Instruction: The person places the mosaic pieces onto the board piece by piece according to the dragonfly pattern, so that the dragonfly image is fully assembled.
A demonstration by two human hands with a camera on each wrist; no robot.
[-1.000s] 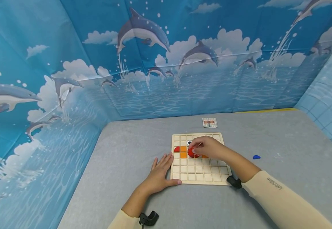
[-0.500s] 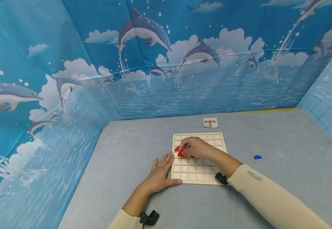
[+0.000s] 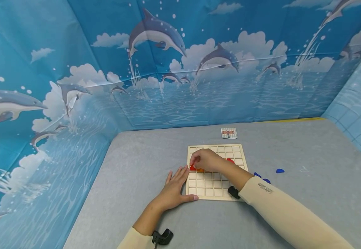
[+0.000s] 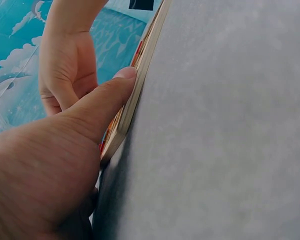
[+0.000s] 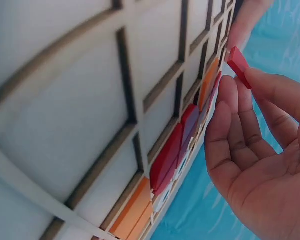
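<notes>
My right hand (image 3: 207,159) is over the left part of the wooden grid board (image 3: 212,192). Between thumb and fingertip it pinches a small flat red tile (image 5: 238,66), held close to the board. Under the hand, an orange tile (image 3: 200,169) shows in the grid, and a red tile (image 3: 230,160) peeks out right of it. In the right wrist view, dark red tiles (image 5: 166,160) and an orange tile (image 5: 132,212) sit in cells. My left hand (image 3: 173,191) lies with fingers spread at the board's left edge, its thumb (image 4: 112,95) against the front edge.
Right of the board lie blue pieces, one half-round (image 3: 280,171) and others partly behind the right sleeve (image 3: 279,200). A small printed pattern card (image 3: 228,133) lies behind the board on the grey tabletop (image 3: 143,155). A dolphin-print curtain (image 3: 180,100) stands behind.
My right hand has moved left across the board from the middle red tiles to the left column, now with a red tile in its fingers. More blue pieces are uncovered. The left hand stays put.
</notes>
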